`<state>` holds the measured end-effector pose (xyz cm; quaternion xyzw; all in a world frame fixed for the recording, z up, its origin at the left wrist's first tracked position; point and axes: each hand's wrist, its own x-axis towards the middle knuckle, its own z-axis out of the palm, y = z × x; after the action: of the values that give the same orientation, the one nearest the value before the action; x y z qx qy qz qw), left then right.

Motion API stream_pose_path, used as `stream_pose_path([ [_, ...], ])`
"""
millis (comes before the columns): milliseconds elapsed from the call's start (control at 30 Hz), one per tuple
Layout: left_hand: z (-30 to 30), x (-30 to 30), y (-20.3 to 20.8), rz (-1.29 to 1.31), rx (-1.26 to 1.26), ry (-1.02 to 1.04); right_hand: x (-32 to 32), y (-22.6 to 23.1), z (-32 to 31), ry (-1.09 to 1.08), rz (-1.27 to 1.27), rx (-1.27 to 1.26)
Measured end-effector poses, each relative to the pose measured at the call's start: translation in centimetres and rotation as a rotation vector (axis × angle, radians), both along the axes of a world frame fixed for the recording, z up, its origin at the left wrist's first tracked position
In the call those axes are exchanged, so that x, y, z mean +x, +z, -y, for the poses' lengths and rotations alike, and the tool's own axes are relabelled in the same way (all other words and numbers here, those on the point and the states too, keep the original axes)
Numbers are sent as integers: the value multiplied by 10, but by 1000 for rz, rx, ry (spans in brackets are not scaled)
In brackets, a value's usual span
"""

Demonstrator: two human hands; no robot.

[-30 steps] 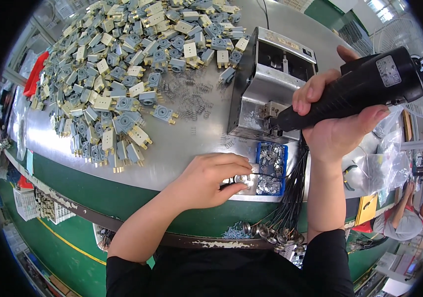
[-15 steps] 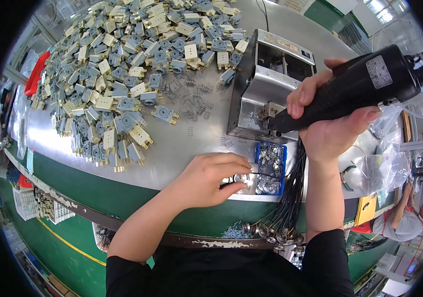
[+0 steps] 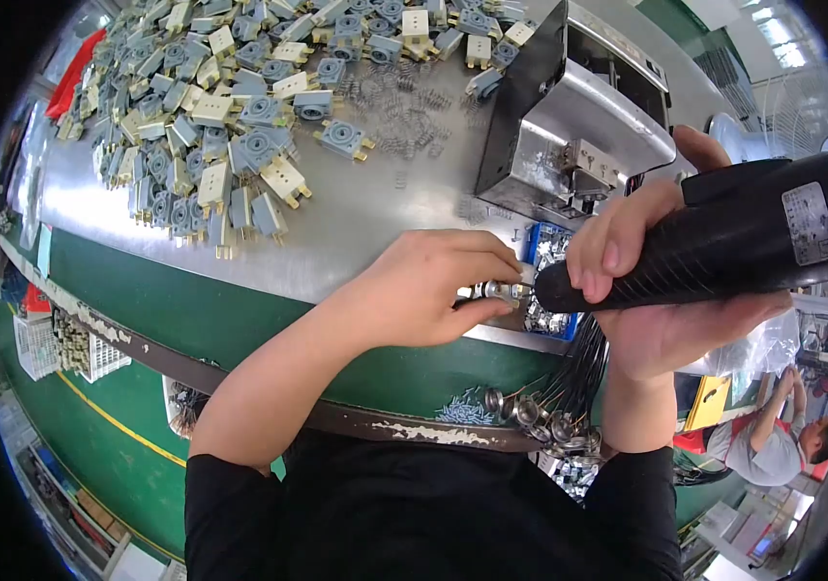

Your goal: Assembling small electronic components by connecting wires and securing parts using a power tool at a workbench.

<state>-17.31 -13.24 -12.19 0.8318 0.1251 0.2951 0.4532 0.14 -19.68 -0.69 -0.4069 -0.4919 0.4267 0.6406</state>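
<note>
My left hand [image 3: 414, 289] is closed on a small shiny metal part [image 3: 497, 290] above the bench's front edge, gripping it between thumb and fingers. Wrapped in my right hand [image 3: 641, 339] is a black electric screwdriver [image 3: 738, 237], lying nearly level. Its nose points left at the metal part, with a thin bit reaching to it; whether a screw sits on the bit is too small to tell. Behind the screwdriver's nose, partly covered, is a blue tray [image 3: 534, 240] of small metal pieces. The metal dispenser box [image 3: 588, 107] with small screws at its front stands beyond.
A large heap of grey and cream socket-like parts [image 3: 259, 145] covers the bench's far left. Loose springs [image 3: 414, 107] lie beside it. Black wires [image 3: 583, 368] with round metal ends and blue screws [image 3: 467, 409] lie near the front edge. A co-worker [image 3: 772, 441] is at the right.
My right hand has brought the screwdriver away from the dispenser's front, down to the metal part in my left hand. The left hand has raised the part slightly; the view has shifted too.
</note>
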Motion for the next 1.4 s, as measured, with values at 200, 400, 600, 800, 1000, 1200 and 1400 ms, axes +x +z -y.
stream_pose_path([
  [200,2,-2,2,-9,-34,-13,-3,-6,2,-58,38,3],
  [400,2,-3,0,11,-12,-3,0,-11,2,-22,-32,62],
  [600,2,-2,0,-5,7,15,0,-14,3,37,-83,80],
  [800,1,-2,0,11,-4,-1,-2,-19,9,15,-57,137],
  [1000,3,-3,-2,-1,17,12,3,-32,7,141,72,305],
  [1200,4,-1,-5,-1,17,19,-1,-37,7,120,15,313],
  [1400,3,-1,-2,-11,24,17,2,-37,9,148,7,287],
])
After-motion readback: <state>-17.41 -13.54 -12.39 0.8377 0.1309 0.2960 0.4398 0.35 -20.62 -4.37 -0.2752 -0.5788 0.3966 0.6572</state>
